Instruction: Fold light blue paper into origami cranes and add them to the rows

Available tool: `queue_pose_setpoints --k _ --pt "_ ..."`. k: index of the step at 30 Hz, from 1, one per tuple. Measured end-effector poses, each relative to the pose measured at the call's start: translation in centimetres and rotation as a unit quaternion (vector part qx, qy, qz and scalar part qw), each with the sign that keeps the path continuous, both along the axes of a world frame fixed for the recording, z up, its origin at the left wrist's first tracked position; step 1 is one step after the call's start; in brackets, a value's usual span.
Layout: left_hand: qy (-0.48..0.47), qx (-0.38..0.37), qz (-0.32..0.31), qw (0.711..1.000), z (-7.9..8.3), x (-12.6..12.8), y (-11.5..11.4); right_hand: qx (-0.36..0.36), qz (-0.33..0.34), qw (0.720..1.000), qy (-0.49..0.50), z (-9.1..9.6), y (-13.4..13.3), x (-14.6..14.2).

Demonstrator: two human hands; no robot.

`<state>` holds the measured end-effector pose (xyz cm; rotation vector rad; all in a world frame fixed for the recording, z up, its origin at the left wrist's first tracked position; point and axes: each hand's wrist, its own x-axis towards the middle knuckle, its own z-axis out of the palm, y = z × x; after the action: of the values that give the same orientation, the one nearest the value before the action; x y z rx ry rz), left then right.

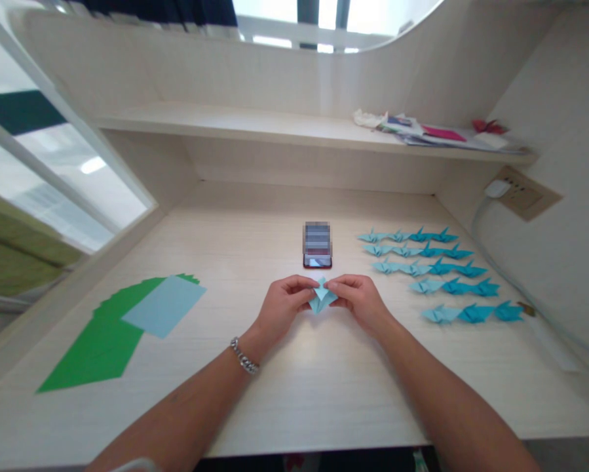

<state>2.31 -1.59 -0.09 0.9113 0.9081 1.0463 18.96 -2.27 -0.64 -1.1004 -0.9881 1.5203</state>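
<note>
Left hand (283, 305) and right hand (360, 300) fingers (301, 282) pinch the folded paper (320, 300); align its edges. Crease evenly, behind the surface's (318, 400) front edge.

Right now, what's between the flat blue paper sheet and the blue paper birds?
Head view: left hand, right hand, the folded blue paper they hold, and a rectangular red-edged phone.

You had a phone (318, 245) on the desk (255, 226), its screen blurred. Beyond the phone, you faced a shelf (235, 126); to the phone's far right, it bore loose papers (412, 136) and a red object (489, 126). Well right of the phone were a wall socket (534, 198), white plug (497, 189) and cable (474, 226); far left of it, green cloth (23, 242).
</note>
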Motion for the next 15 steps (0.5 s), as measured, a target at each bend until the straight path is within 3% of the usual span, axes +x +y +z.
queue_pose_setpoints --k 7,15 --pt "0.001 0.002 -0.019 1.000 -0.3 -0.1 0.1 0.039 -0.010 0.995 -0.095 -0.2 0.0 -0.2" --pt "0.078 0.058 -0.013 0.995 -1.4 -0.3 0.5 0.045 -0.009 0.995 -0.091 -0.3 0.1 -0.4"
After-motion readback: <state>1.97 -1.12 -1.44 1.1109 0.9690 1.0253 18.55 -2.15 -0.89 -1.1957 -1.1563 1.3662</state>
